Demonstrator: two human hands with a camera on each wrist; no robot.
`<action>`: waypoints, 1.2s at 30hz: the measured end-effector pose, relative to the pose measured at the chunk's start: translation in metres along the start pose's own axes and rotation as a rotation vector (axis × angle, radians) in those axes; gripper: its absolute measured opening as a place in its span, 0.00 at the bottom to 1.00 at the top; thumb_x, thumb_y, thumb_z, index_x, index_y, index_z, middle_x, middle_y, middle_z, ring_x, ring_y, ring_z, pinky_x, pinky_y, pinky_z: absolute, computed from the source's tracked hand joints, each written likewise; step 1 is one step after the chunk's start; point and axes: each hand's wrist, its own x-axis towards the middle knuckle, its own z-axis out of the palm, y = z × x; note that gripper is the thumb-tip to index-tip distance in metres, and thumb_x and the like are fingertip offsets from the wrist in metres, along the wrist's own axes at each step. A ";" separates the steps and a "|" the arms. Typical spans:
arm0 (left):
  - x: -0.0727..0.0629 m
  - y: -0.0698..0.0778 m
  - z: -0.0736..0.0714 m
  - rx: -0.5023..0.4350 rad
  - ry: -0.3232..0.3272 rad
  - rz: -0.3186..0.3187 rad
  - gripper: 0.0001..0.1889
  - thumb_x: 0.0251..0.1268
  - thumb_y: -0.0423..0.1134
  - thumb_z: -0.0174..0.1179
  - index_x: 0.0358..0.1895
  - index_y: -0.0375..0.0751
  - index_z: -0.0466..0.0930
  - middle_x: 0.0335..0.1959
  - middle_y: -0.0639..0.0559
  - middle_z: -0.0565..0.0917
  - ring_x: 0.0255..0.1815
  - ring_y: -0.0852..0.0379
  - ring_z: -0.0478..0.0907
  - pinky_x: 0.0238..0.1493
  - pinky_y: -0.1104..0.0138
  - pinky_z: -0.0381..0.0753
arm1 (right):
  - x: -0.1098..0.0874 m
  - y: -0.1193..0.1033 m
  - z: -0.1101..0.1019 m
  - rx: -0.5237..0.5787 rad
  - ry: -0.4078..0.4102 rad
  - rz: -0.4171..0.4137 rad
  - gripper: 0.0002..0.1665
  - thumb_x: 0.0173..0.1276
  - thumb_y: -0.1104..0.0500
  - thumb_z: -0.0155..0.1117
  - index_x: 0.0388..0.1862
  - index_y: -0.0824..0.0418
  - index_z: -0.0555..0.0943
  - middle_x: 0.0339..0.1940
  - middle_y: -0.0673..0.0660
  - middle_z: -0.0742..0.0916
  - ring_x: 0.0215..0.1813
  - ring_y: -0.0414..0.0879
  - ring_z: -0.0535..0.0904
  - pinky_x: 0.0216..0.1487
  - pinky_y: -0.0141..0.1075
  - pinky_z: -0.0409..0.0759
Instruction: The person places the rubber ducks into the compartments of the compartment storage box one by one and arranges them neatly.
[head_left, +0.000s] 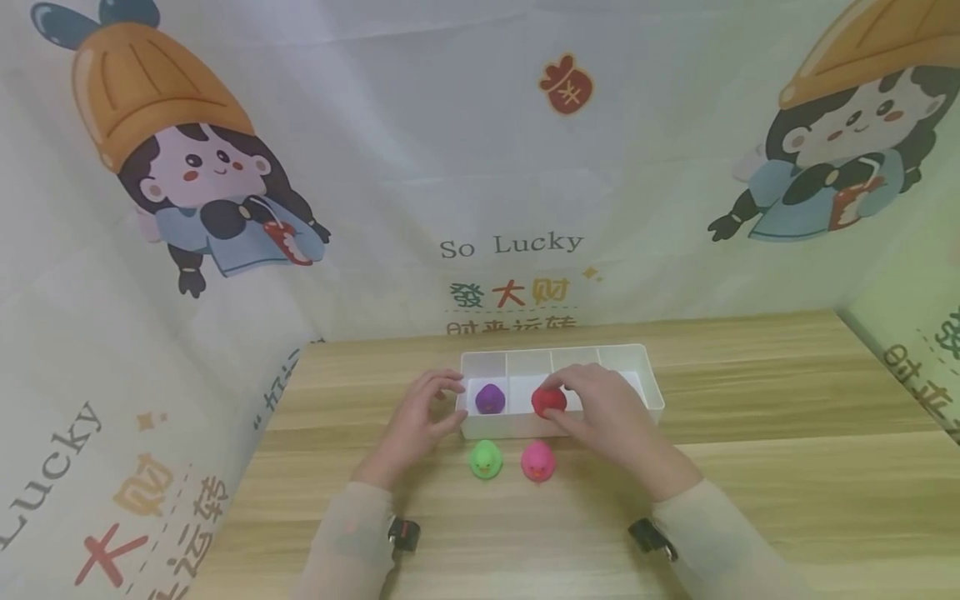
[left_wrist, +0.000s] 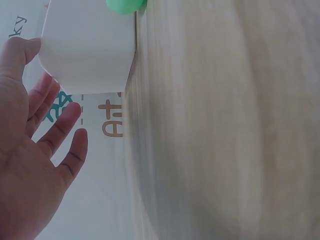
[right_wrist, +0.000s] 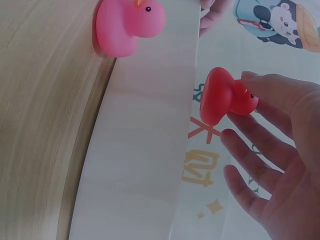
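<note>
Between thumb and fingers my right hand (head_left: 609, 408) pinches a red rubber duck (head_left: 549, 402) by its head, as the right wrist view shows, above the second compartment of a white divided box (head_left: 480, 427). A purple rubber duck (head_left: 491, 398) sits in the leftmost compartment. My left hand (head_left: 417, 421) is at the box's left end, fingers loosely spread and holding nothing, with the thumb right at the rim in the left wrist view. In front of the box, a green rubber duck (head_left: 486, 459) and a pink rubber duck (head_left: 538, 461) stand on the table side by side.
The box stands toward the back of a wooden table (head_left: 750, 467). Behind it hangs a printed white cloth (head_left: 390, 208), which also covers the sides. Dark straps (head_left: 405, 534) show at both wrists.
</note>
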 end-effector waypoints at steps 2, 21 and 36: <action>0.000 0.000 -0.001 0.000 0.000 -0.002 0.17 0.53 0.44 0.61 0.46 0.48 0.70 0.56 0.60 0.65 0.47 0.50 0.69 0.49 0.57 0.70 | 0.002 0.001 0.001 -0.003 0.005 0.003 0.12 0.50 0.48 0.68 0.34 0.45 0.79 0.29 0.38 0.79 0.34 0.35 0.69 0.37 0.32 0.69; 0.000 0.000 0.000 0.011 0.032 0.012 0.17 0.51 0.43 0.63 0.45 0.48 0.72 0.55 0.60 0.67 0.45 0.49 0.70 0.46 0.58 0.72 | 0.013 0.011 0.015 -0.014 -0.029 0.022 0.15 0.52 0.47 0.66 0.37 0.49 0.78 0.31 0.42 0.79 0.36 0.43 0.72 0.38 0.35 0.70; 0.000 -0.001 0.000 0.011 0.005 0.017 0.17 0.52 0.42 0.62 0.46 0.47 0.71 0.56 0.58 0.66 0.46 0.50 0.69 0.47 0.58 0.71 | 0.022 0.014 0.027 0.005 -0.030 0.036 0.14 0.51 0.48 0.67 0.36 0.49 0.78 0.30 0.43 0.79 0.36 0.43 0.72 0.38 0.35 0.69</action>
